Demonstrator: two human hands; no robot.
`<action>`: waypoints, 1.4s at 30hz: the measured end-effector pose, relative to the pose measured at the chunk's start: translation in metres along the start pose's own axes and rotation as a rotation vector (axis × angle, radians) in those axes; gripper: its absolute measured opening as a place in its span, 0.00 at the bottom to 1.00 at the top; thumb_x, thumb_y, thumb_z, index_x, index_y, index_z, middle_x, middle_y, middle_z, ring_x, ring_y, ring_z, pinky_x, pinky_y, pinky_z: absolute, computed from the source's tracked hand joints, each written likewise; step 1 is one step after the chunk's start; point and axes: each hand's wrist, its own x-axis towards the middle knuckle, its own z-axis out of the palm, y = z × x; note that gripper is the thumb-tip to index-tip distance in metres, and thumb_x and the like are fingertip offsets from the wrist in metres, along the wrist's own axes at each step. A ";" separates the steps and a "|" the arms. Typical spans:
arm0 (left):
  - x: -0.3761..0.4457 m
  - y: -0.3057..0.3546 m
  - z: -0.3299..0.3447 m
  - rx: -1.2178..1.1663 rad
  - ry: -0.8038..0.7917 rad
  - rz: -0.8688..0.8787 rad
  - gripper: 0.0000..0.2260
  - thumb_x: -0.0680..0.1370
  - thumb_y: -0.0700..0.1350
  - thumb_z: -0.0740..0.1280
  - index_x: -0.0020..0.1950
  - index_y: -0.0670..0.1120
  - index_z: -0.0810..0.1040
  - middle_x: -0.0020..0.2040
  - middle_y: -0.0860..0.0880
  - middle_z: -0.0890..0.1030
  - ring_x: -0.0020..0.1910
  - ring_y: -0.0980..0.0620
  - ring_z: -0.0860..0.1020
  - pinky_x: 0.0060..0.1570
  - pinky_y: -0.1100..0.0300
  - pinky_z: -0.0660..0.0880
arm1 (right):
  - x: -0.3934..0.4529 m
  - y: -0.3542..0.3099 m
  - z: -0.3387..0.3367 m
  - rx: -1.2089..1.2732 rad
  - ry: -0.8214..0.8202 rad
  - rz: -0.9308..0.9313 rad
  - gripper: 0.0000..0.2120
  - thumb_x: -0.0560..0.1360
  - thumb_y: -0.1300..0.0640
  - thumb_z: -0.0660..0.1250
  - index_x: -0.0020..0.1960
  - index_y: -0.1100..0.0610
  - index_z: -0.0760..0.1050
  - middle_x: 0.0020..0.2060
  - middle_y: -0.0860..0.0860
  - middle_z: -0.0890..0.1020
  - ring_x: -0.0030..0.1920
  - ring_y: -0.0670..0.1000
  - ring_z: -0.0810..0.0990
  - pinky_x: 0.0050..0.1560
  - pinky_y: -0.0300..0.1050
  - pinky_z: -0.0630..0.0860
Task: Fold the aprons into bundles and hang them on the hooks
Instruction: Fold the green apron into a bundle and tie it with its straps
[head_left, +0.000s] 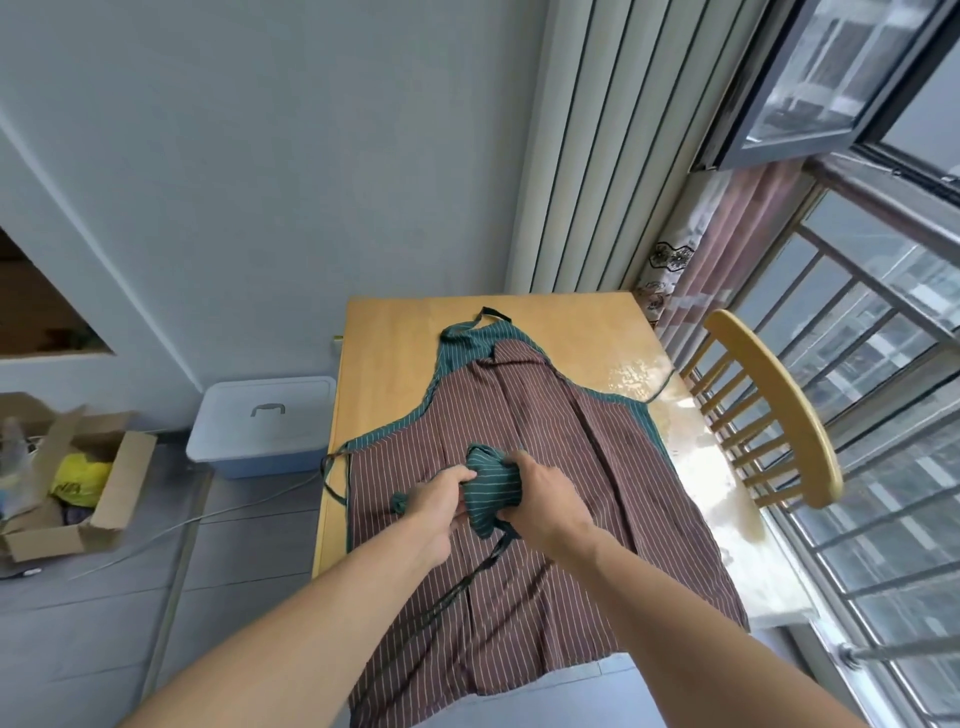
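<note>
We are gripping the green bundle (491, 486) with left hand (441, 496) and right hand (545, 499), both curled round it, keeping it tight above the spread brown apron (545, 519) on the counter (395, 332).

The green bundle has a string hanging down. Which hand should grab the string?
Probably the right hand. The dark strap trails out from beneath it, under the green bundle. The left hand grips the bundle's other side, farther from the strap, and could hold it steady.
</note>
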 end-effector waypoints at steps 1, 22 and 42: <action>0.000 0.002 0.001 -0.017 0.012 0.012 0.06 0.78 0.41 0.70 0.54 0.41 0.81 0.47 0.42 0.86 0.46 0.45 0.84 0.40 0.57 0.76 | 0.001 0.000 -0.002 -0.071 0.045 -0.013 0.24 0.74 0.54 0.73 0.68 0.51 0.71 0.50 0.48 0.85 0.48 0.51 0.83 0.51 0.49 0.83; -0.019 0.037 -0.019 0.572 -0.523 0.351 0.26 0.68 0.44 0.82 0.64 0.45 0.79 0.56 0.45 0.86 0.55 0.45 0.84 0.62 0.43 0.79 | -0.002 0.018 -0.053 1.087 -0.415 0.112 0.13 0.80 0.58 0.68 0.63 0.54 0.75 0.58 0.52 0.85 0.58 0.52 0.84 0.62 0.48 0.78; -0.028 0.042 -0.013 0.040 -0.370 0.177 0.12 0.79 0.43 0.71 0.62 0.43 0.80 0.54 0.43 0.85 0.48 0.46 0.81 0.42 0.55 0.78 | -0.019 0.008 -0.035 0.984 -0.147 0.223 0.27 0.77 0.33 0.62 0.66 0.51 0.73 0.51 0.52 0.87 0.48 0.51 0.87 0.52 0.47 0.83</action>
